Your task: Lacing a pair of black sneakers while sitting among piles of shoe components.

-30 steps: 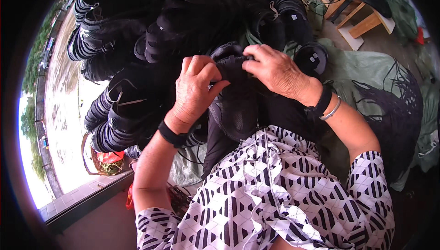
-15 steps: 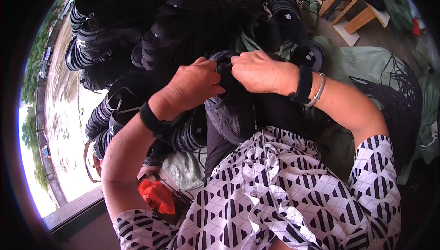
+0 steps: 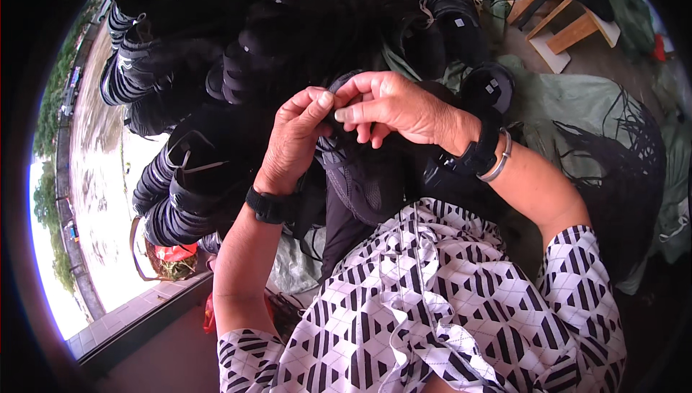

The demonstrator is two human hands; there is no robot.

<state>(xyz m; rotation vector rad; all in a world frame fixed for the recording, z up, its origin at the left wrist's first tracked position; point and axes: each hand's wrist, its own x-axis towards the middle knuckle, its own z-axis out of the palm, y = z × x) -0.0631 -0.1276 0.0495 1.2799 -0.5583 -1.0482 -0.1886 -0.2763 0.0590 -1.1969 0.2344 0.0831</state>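
Observation:
On my lap lies a dark grey mesh shoe upper (image 3: 353, 184), its far end partly hidden behind my hands. Just above it, my left hand (image 3: 292, 134) is closed in a pinch, thumb against the fingers. My right hand (image 3: 400, 108) pinches too, its fingertips touching or nearly touching the left thumb. Whatever sits between the fingertips is dark or too small to make out against the black background. Both wrists carry black bands, and the right one also has a silver bangle.
Nested stacks of black shoe uppers (image 3: 288, 40) rise beyond my hands, with more stacked uppers (image 3: 173, 198) at left. Thin black laces (image 3: 627, 134) lie over a pale green sack (image 3: 562, 97) at right. A wooden stool (image 3: 569, 33) stands far right; a basket (image 3: 173, 263) sits lower left.
My hands have turned and their fingertips have come together above the shoe upper. The left forearm has swung right, uncovering the basket at lower left.

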